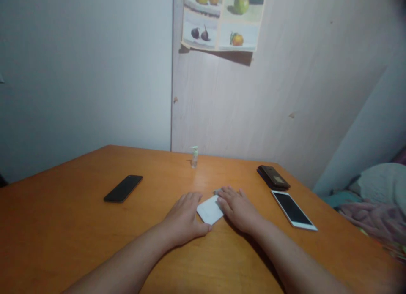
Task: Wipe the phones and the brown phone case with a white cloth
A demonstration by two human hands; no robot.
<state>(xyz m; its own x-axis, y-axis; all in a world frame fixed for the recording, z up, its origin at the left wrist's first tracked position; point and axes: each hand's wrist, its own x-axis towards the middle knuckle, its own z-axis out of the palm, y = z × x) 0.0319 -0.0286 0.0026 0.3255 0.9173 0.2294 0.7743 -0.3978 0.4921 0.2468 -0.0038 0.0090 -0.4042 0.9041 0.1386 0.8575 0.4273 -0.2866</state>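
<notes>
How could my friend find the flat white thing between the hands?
On the orange-brown table, look between the left hand and the right hand. There lies the flat white thing. Unlike the white-framed device farther right, it shows no dark screen.

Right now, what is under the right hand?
The right hand overlaps the white slab; a small greyish item peeks out beside the hand. The rest beneath is covered.
</notes>
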